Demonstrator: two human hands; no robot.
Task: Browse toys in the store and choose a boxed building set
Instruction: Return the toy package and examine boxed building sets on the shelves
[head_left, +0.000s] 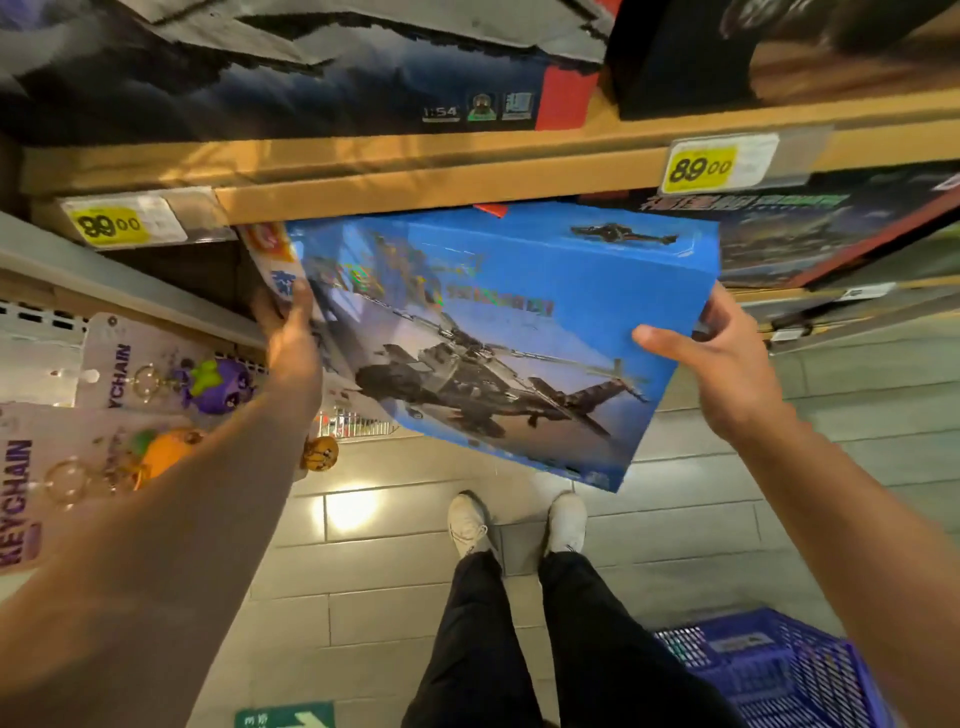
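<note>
A blue boxed building set (519, 322) with a grey helicopter pictured on its front is held tilted in front of the wooden shelf (415, 182). My left hand (291, 338) grips the box's left edge, fingers behind it and thumb on the front. My right hand (722, 358) grips its right edge, with the thumb lying on the front face. The box's top edge sits just under the shelf lip. Other dark boxed sets stand on the shelf above (311, 78) and to the right (831, 228).
Yellow 89.00 price tags (698, 167) (111, 224) are clipped to the shelf edges. Keychain cards (130, 395) hang on a pegboard at the left. A blue shopping basket (769, 670) stands on the tiled floor at lower right, beside my white shoes (519, 525).
</note>
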